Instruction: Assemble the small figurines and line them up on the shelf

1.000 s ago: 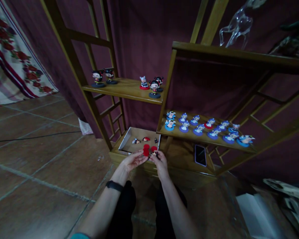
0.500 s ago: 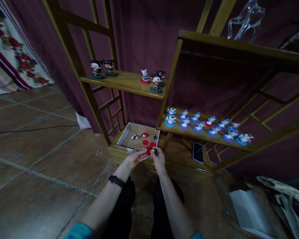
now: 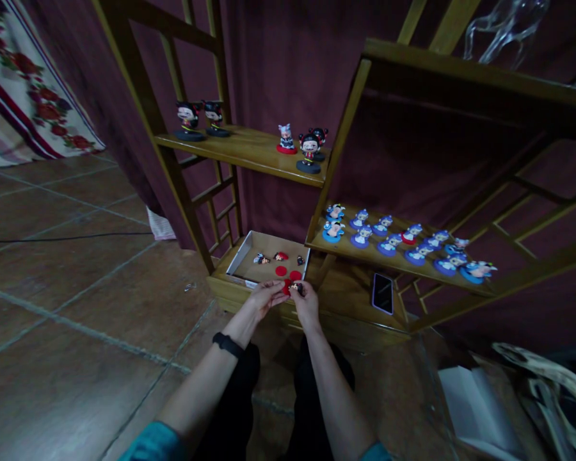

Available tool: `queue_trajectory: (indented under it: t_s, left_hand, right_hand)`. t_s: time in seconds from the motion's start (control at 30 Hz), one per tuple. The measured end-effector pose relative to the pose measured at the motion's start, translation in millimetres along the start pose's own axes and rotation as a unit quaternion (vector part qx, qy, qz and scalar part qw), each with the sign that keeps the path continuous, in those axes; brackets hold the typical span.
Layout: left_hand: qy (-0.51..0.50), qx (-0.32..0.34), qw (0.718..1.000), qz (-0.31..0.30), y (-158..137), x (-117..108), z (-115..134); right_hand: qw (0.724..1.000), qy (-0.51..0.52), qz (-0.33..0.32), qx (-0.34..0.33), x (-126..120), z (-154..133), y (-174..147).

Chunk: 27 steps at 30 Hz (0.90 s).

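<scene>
The left hand [image 3: 267,296] has its grip pinched on a red disc [image 3: 287,287], and the right hand [image 3: 308,306] has its grip pinched on a little doll [image 3: 296,289]. The disc and doll are side by side near the front of a box [image 3: 250,269]; I can't tell if they are joined. In the box lie two more red discs [image 3: 281,271] and three small toys [image 3: 281,256]. A phone [image 3: 383,294] lies to the right of the box.

Since a second ago, the left hand [image 3: 267,297] has brought its red disc [image 3: 286,288] closer to the right hand's [image 3: 308,307] small figurine [image 3: 296,288], now just beside it at nine o'clock.
</scene>
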State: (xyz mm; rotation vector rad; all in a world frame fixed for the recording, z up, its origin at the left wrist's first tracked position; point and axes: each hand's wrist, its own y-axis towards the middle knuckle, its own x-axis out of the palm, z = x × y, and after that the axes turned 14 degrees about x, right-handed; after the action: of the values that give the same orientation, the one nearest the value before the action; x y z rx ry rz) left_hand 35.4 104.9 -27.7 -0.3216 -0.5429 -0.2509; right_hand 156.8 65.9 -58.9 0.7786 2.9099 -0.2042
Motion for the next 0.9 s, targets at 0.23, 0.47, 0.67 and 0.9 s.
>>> queue_trajectory:
  t_s: [0.23,0.47,0.67,0.9]
  left_hand:
    - [0.019,0.038,0.999,0.005,1,0,-4]
    - [0.033,0.062,0.997,0.023,-2,3,-6]
    - [0.017,0.071,0.996,0.049,-5,4,-7]
    - [0.022,0.075,0.995,0.068,-9,11,-10]
  right_hand:
    - [0.999,-0.046,0.011,-0.021,-3,-8,-5]
    - [0.992,-0.111,0.023,-0.06,-3,-16,-10]
    - [0.987,-0.139,0.031,-0.074,-1,-18,-12]
    - [0.987,-0.138,0.037,-0.067,-2,-15,-11]
